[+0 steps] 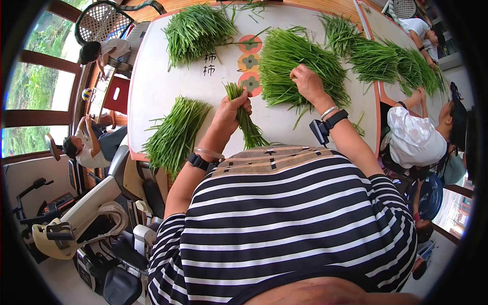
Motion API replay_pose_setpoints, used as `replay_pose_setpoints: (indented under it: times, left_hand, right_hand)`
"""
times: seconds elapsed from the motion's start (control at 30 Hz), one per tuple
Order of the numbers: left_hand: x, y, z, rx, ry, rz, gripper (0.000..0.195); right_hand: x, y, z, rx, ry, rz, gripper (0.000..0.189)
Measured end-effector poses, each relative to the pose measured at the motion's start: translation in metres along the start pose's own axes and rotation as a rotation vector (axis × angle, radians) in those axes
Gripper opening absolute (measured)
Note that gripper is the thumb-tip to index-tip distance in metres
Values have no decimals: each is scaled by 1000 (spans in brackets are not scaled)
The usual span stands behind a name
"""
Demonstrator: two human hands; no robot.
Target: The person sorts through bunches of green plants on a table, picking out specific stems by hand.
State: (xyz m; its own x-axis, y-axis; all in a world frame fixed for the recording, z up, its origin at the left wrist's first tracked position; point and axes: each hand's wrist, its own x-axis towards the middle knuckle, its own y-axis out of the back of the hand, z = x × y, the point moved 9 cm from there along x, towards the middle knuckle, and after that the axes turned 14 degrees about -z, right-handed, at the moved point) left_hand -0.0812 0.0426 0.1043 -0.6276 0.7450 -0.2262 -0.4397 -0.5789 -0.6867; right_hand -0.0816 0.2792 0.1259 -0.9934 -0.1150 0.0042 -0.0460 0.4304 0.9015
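Observation:
My left hand (230,112) grips a small bundle of garlic chives (249,127) near one end, and the leaves hang down towards my striped shirt (289,213). Over the left part of a large heap of chives (297,57) is my right hand (310,85), its thumb and fingers pinched together. Whether a stalk is between those fingertips is too small to tell. A second pile of chives (177,133) lies left of my left hand, at the near edge of the table. Farther back on the left rests another pile (198,32).
The white table mat (152,84) bears printed fruit and characters. More chives (373,61) spread right, onto an adjoining table where people (415,137) sit. Exercise equipment (95,228) stands at lower left. Two people (89,146) sit at a small table on the left.

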Motion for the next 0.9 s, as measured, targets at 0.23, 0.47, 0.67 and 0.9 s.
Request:
replay_pose_setpoints:
  times: [0.23,0.47,0.67,0.9]
  left_hand:
    - [14,-4,-15,25,47,-7,16]
    - [19,1,-22,-9,60,-4,19]
    - [25,-8,-18,83,-3,-4,27]
    - [17,10,-28,71,34,4,21]
  right_hand:
    - [-2,-11,9,10,-76,-45,7]
    - [-3,4,-18,282,-5,74,8]
    - [-14,-23,-80,608,128,-130,11]
    - [-19,-29,-63,474,127,-166,13]
